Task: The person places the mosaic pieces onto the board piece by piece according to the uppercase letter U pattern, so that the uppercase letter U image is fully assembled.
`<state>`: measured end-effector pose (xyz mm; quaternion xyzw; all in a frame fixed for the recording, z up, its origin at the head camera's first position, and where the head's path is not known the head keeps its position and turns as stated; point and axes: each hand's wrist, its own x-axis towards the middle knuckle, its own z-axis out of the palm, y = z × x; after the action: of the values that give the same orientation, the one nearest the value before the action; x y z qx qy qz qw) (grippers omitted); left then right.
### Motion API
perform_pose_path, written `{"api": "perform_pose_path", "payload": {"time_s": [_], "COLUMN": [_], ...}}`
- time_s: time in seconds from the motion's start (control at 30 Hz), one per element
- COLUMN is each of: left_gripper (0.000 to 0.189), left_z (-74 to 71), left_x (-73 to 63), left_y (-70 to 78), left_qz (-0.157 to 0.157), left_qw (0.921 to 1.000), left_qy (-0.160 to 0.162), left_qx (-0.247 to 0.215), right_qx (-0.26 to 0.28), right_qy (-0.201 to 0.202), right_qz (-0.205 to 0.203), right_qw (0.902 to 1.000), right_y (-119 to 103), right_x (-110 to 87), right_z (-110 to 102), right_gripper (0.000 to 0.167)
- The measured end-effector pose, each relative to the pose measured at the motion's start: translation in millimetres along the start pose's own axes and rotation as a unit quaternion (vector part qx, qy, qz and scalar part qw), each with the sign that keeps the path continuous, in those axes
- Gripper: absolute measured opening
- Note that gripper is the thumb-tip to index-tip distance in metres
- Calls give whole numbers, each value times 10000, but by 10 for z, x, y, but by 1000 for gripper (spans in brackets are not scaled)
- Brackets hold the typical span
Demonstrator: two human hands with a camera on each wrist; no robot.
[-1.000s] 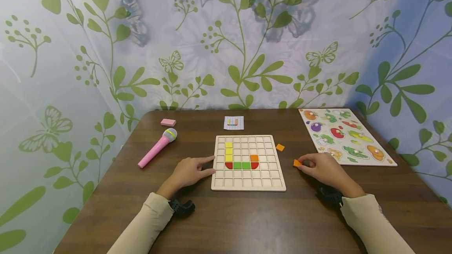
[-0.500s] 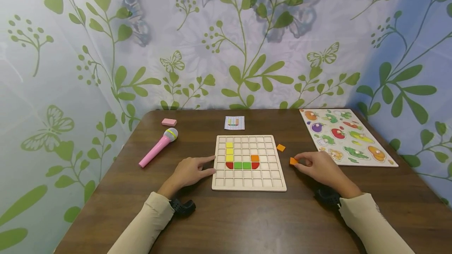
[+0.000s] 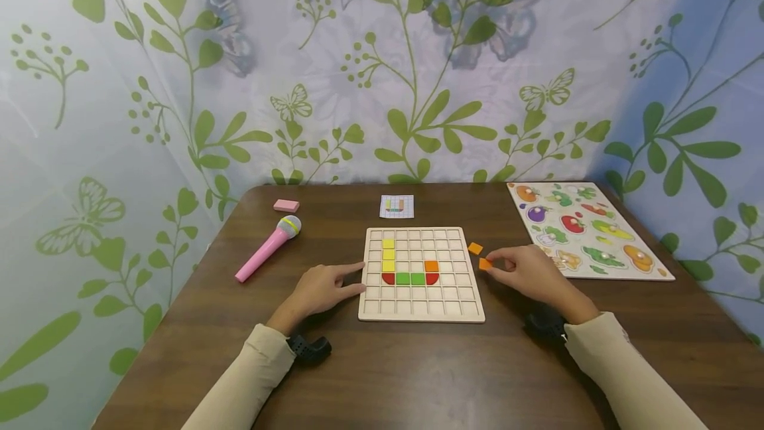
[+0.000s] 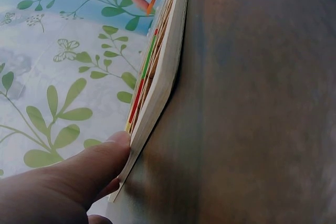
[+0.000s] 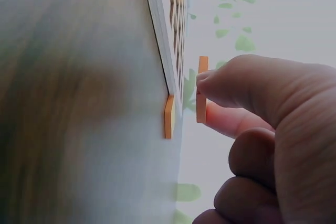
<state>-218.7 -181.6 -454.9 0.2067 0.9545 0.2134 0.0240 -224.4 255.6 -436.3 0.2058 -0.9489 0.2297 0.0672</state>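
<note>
My right hand [image 3: 534, 274] pinches an orange square tile [image 5: 202, 90] between thumb and forefinger, just right of the wooden grid board [image 3: 412, 310]. In the right wrist view the tile is held above the table. Another orange tile [image 3: 475, 248] lies flat on the table by the board's right edge. Yellow squares [image 3: 388, 254], green squares [image 3: 403, 279], red rounded corner pieces [image 3: 432, 279] and one orange square [image 3: 431, 266] sit in the grid in a U shape. My left hand [image 3: 319, 290] rests by the board's left edge, its straight forefinger and thumb touching it.
Behind the board lies a small pattern card [image 3: 396, 207] with a similar U. A pink toy microphone [image 3: 265, 251] and a pink block [image 3: 286, 206] are at the left. A vegetable puzzle board [image 3: 597, 231] lies at the right, beyond my right hand.
My right hand has lifted the orange tile and carried it leftward and slightly away from me, closer to the loose tile and the board. My left hand has stayed put.
</note>
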Motion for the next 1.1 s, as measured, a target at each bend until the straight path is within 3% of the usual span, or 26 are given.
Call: {"api": "perform_pose_path", "payload": {"time_s": [0.73, 1.1], "left_gripper": [59, 59], "left_z": [2, 1], "left_x": [-5, -9], "left_y": [5, 17], "left_qz": [-96, -59], "left_qw": [10000, 10000], "left_qy": [-10, -7], "left_qx": [16, 14], "right_qx": [211, 333], "right_qy": [-75, -433], "right_qz": [-608, -695], "right_qw": [9979, 9961], "right_y": [-305, -454], "right_x": [430, 688], "right_z": [200, 318], "right_gripper": [18, 21]}}
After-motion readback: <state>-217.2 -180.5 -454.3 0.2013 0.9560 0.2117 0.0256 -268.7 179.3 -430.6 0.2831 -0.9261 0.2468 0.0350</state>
